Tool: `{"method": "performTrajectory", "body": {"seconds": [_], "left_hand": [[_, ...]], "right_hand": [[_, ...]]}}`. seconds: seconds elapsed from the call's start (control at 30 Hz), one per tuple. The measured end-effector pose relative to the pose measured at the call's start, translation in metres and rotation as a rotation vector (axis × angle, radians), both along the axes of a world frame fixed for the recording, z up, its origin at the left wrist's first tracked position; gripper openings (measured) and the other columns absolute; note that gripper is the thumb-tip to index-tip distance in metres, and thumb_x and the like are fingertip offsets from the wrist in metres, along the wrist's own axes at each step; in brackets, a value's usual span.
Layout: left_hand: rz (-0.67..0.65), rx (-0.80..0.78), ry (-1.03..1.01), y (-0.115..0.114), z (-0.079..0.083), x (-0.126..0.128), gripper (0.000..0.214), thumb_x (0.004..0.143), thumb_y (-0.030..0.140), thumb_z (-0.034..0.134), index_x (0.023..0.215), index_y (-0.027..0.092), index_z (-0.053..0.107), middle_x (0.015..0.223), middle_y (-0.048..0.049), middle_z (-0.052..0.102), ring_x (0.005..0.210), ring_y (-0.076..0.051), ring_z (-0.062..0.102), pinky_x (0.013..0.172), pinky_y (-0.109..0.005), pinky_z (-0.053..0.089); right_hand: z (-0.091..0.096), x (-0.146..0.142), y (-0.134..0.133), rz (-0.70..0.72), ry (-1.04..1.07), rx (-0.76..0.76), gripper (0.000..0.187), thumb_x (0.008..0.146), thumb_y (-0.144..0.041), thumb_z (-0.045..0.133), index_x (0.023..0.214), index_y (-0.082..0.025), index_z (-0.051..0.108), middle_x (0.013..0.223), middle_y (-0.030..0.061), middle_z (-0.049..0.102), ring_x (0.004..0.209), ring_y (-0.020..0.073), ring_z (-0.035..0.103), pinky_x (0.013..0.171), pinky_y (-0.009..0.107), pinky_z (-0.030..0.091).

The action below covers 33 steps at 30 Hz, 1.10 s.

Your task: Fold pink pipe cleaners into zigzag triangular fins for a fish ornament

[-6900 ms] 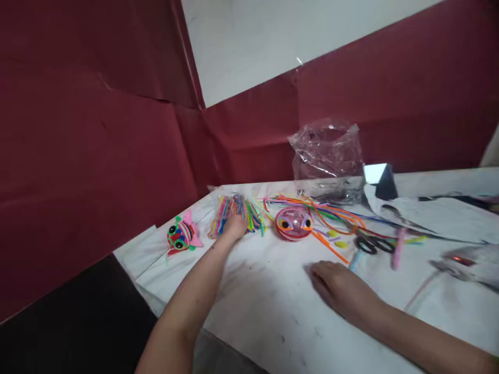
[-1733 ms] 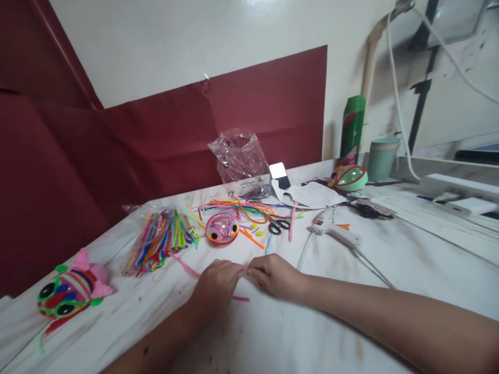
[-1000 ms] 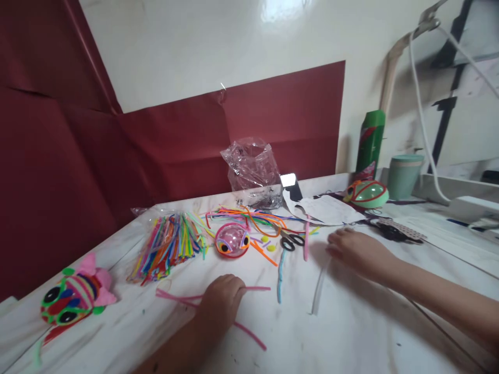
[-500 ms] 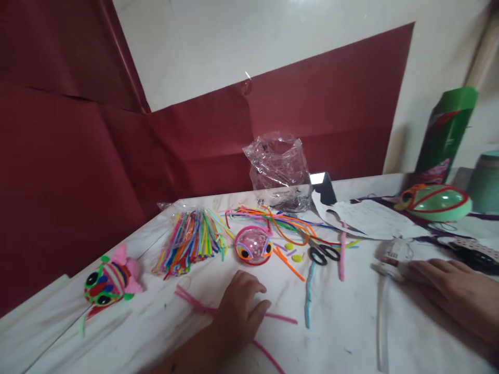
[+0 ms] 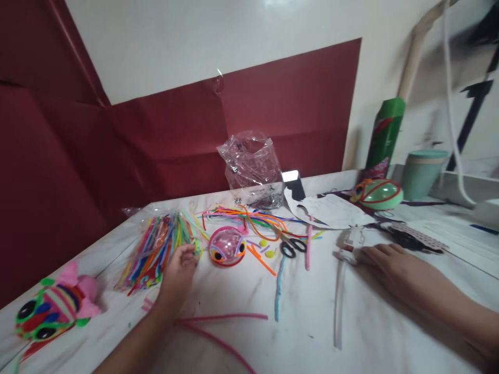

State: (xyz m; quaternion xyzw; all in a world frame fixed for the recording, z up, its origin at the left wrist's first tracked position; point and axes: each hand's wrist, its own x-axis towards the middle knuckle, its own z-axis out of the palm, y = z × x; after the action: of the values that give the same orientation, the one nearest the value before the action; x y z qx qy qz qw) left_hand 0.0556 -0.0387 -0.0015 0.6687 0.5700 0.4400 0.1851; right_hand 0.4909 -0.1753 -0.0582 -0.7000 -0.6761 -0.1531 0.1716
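Observation:
My left hand (image 5: 180, 272) is over the table with its fingers loosely bent and slightly blurred, at the right edge of a plastic pack of coloured pipe cleaners (image 5: 161, 249). Just right of it sits a clear pink ball (image 5: 228, 246) trimmed with pipe cleaners and two black-and-orange eyes. Two long pink pipe cleaners (image 5: 226, 316) lie beside my left forearm. My right hand (image 5: 384, 262) lies flat, fingers stretched out, by a white plastic piece (image 5: 353, 239) with a pale stick (image 5: 339, 306). Whether the fingertips touch it is unclear.
Black-handled scissors (image 5: 293, 246), yellow discs (image 5: 270, 254) and loose pipe cleaners (image 5: 249, 214) lie mid-table. A finished fish-like figure (image 5: 54, 306) is at left. Behind stand a crumpled clear bag (image 5: 251, 166), a phone (image 5: 293, 185), a green decorated ball (image 5: 380, 194) and a green can (image 5: 385, 135).
My left hand has moved left and away from me, off the pink pipe cleaners to the pack. My right hand stays by the white piece. The view has turned right.

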Motion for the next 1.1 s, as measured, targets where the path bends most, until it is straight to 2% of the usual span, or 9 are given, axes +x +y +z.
{"method": "performTrajectory", "body": {"seconds": [0.07,0.13,0.27,0.37,0.43,0.53,0.67,0.93,1.1], "left_hand": [[-0.095,0.094,0.340,0.027,0.010,-0.009,0.030,0.075,0.031,0.045,0.097,0.015,0.056,0.096,-0.0102,0.061,0.091,-0.024,0.056,0.082,-0.036,0.043],[-0.104,0.186,0.692,0.052,0.017,-0.015,0.031,0.075,0.021,0.041,0.098,0.016,0.059,0.107,-0.0111,0.060,0.109,-0.027,0.048,0.096,-0.040,0.033],[-0.204,0.141,0.994,0.089,0.016,-0.019,0.062,0.067,0.005,0.039,0.127,0.020,0.045,0.139,-0.0077,0.039,0.126,-0.027,0.033,0.101,-0.041,0.027],[-0.279,0.065,1.036,0.104,0.006,-0.016,0.061,0.066,0.004,0.038,0.122,0.024,0.051,0.142,-0.0052,0.034,0.128,-0.029,0.031,0.101,-0.044,0.026],[-0.287,0.060,1.040,0.109,0.001,-0.016,0.048,0.067,0.006,0.039,0.106,0.022,0.062,0.137,-0.0062,0.042,0.124,-0.029,0.036,0.099,-0.043,0.028],[-0.306,0.078,1.050,0.112,-0.001,-0.022,0.036,0.074,0.012,0.036,0.095,0.021,0.064,0.121,-0.0069,0.056,0.113,-0.028,0.046,0.093,-0.039,0.033],[-0.301,0.115,1.097,0.110,0.001,-0.035,0.037,0.076,0.014,0.037,0.102,0.021,0.062,0.117,-0.0077,0.060,0.109,-0.026,0.051,0.093,-0.038,0.034],[-0.270,0.048,1.106,0.116,-0.002,-0.053,0.056,0.062,0.001,0.038,0.111,0.019,0.060,0.124,-0.0082,0.056,0.117,-0.022,0.049,0.098,-0.035,0.032],[-0.272,0.090,1.114,0.106,-0.006,-0.058,0.054,0.068,0.005,0.037,0.117,0.017,0.057,0.128,-0.0091,0.053,0.119,-0.023,0.047,0.099,-0.038,0.033]], "right_hand": [[0.003,-0.002,-0.001,0.016,-0.002,-0.070,0.023,0.087,-0.029,0.039,0.089,-0.021,0.060,0.083,0.0136,0.062,0.077,0.0252,0.057,0.066,0.037,0.042],[0.003,-0.001,-0.001,-0.001,-0.007,-0.079,0.022,0.086,-0.029,0.040,0.090,-0.019,0.060,0.082,0.0133,0.061,0.077,0.0255,0.056,0.065,0.037,0.041],[0.002,-0.002,-0.002,-0.019,-0.016,-0.053,0.018,0.083,-0.025,0.045,0.090,-0.020,0.060,0.080,0.0096,0.061,0.077,0.0245,0.056,0.063,0.034,0.042],[0.006,-0.005,-0.003,-0.023,-0.018,-0.058,0.018,0.082,-0.023,0.045,0.090,-0.021,0.060,0.080,0.0080,0.061,0.077,0.0232,0.056,0.063,0.033,0.042],[0.009,-0.008,-0.003,-0.025,-0.012,-0.062,0.019,0.083,-0.022,0.043,0.092,-0.020,0.060,0.081,0.0080,0.061,0.078,0.0228,0.056,0.065,0.032,0.042],[0.012,-0.011,-0.003,-0.035,-0.010,-0.065,0.020,0.084,-0.022,0.042,0.092,-0.018,0.060,0.082,0.0089,0.061,0.080,0.0226,0.055,0.067,0.033,0.042],[0.013,-0.012,-0.002,-0.036,0.000,-0.070,0.020,0.084,-0.022,0.041,0.091,-0.018,0.060,0.081,0.0094,0.060,0.079,0.0233,0.054,0.066,0.033,0.042],[0.017,-0.015,-0.005,-0.046,0.031,-0.077,0.020,0.085,-0.023,0.041,0.090,-0.018,0.060,0.081,0.0096,0.060,0.081,0.0232,0.053,0.064,0.032,0.040],[0.011,-0.011,-0.002,-0.045,0.009,-0.054,0.020,0.085,-0.025,0.042,0.091,-0.019,0.060,0.082,0.0092,0.060,0.082,0.0235,0.053,0.065,0.032,0.041]]}}
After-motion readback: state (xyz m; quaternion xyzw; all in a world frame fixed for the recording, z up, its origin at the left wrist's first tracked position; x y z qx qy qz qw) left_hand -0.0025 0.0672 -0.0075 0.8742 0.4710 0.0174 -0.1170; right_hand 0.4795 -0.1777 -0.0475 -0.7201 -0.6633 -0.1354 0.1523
